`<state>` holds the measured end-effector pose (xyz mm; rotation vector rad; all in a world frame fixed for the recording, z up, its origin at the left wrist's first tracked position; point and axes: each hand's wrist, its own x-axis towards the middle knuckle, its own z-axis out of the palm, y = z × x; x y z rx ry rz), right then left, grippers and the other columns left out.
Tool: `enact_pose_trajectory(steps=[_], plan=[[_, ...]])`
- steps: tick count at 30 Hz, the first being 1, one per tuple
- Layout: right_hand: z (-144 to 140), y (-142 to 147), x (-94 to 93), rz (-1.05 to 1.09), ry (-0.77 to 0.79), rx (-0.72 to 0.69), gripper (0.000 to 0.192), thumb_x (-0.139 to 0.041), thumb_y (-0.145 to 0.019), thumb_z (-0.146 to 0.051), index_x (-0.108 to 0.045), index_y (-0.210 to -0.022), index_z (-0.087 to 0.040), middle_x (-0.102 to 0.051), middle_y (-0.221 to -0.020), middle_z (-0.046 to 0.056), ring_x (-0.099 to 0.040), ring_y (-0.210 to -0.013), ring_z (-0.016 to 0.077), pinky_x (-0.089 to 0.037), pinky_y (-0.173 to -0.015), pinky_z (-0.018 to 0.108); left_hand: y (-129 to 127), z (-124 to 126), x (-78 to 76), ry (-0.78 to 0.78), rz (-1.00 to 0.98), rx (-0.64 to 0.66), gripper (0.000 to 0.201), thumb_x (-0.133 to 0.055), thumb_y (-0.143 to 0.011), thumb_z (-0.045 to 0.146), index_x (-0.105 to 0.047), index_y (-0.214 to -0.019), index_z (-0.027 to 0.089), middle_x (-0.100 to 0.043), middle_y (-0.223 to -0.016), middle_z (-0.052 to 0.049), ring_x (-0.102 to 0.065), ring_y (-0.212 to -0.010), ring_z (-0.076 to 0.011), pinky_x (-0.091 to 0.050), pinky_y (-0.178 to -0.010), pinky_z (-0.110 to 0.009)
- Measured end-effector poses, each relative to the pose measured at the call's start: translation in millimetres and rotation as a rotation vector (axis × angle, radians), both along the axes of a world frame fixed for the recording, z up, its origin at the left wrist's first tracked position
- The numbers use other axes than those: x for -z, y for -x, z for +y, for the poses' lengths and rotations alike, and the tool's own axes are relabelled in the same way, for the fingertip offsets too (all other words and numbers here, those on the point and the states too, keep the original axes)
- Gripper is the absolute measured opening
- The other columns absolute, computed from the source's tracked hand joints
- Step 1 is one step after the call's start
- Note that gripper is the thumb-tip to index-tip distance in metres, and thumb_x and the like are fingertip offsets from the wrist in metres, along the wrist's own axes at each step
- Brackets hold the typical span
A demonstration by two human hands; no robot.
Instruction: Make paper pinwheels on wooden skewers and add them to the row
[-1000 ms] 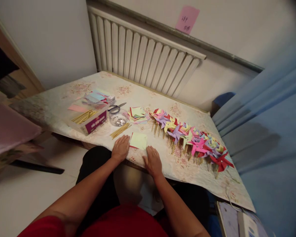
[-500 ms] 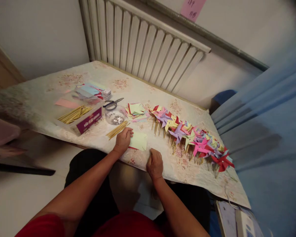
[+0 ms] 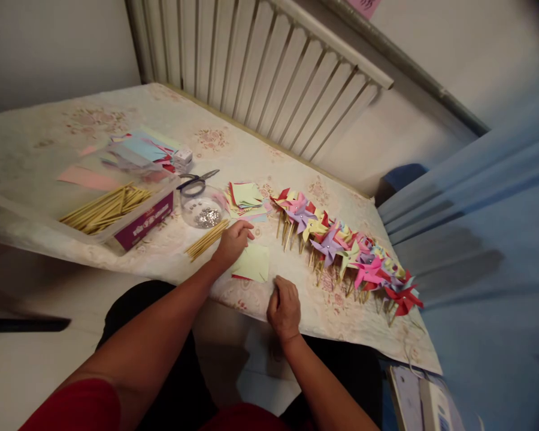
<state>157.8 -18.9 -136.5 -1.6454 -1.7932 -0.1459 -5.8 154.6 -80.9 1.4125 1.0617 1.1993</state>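
Observation:
A light green paper square (image 3: 251,262) lies near the table's front edge, with red paper showing under its lower left side. My left hand (image 3: 234,242) hovers at its upper left corner, fingers loosely bent and slightly apart, with nothing visible in them. My right hand (image 3: 285,306) rests at the table edge to the right of the square, its fingers curled in and apparently holding nothing. Just past my left hand is a pile of coloured paper squares (image 3: 246,197). Several thin wooden sticks (image 3: 206,239) lie to its left.
A clear round dish (image 3: 203,206) holds small shiny pieces. Scissors (image 3: 196,183) lie behind it. A plastic box (image 3: 146,218) of sticks stands at left, before coloured paper sheets (image 3: 139,149). Rows of finished paper pinwheels (image 3: 327,245) stretch along the right. A blue curtain (image 3: 476,239) hangs beyond.
My left hand has lifted off the green paper square and shifted toward the pile of squares. My right hand stays by the edge. The view has shifted slightly.

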Motion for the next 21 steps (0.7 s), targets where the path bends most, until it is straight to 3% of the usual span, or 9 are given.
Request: enact_pose_trajectory(steps=[6, 14, 18, 21], plan=[[-1, 0, 1.1, 0.004, 0.005, 0.013, 0.034, -0.042, -0.089, -0.010, -0.057, -0.119, -0.018, -0.064, -0.114, 0.014, -0.057, -0.112, 0.0255, -0.048, -0.097, 0.050, 1, 1, 2.0, 0.069, -0.034, 0.120, 0.020, -0.047, -0.077, 0.023, -0.062, -0.089, 0.017, -0.067, -0.071, 0.000, -0.052, -0.050, -0.0099, -0.042, -0.052, -0.023], [0, 1, -0.5, 0.072, 0.010, 0.050, 0.034, -0.045, -0.087, -0.012, -0.059, -0.117, -0.018, -0.065, -0.112, 0.013, -0.058, -0.108, 0.0246, -0.049, -0.094, 0.048, 11, 4, -3.2, 0.079, -0.103, 0.178, 0.019, -0.047, -0.075, 0.022, -0.061, -0.087, 0.016, -0.065, -0.073, 0.000, -0.054, -0.054, -0.0097, -0.044, -0.054, -0.023], [5, 2, -11.4, 0.149, -0.011, 0.116, 0.029, -0.047, -0.087, -0.015, -0.060, -0.113, -0.017, -0.065, -0.104, 0.011, -0.060, -0.099, 0.0226, -0.052, -0.086, 0.043, 12, 5, -2.9, 0.101, -0.083, 0.190, 0.018, -0.048, -0.074, 0.022, -0.061, -0.086, 0.017, -0.065, -0.074, 0.000, -0.055, -0.055, -0.0098, -0.045, -0.057, -0.023], [16, 11, -30.5, 0.121, -0.035, 0.078, 0.024, -0.048, -0.088, -0.016, -0.060, -0.109, -0.018, -0.064, -0.098, 0.009, -0.059, -0.093, 0.0224, -0.051, -0.082, 0.041, 11, 5, -1.1, 0.103, -0.053, 0.209, 0.018, -0.049, -0.074, 0.022, -0.061, -0.087, 0.017, -0.066, -0.074, -0.001, -0.056, -0.056, -0.0100, -0.046, -0.057, -0.023]])
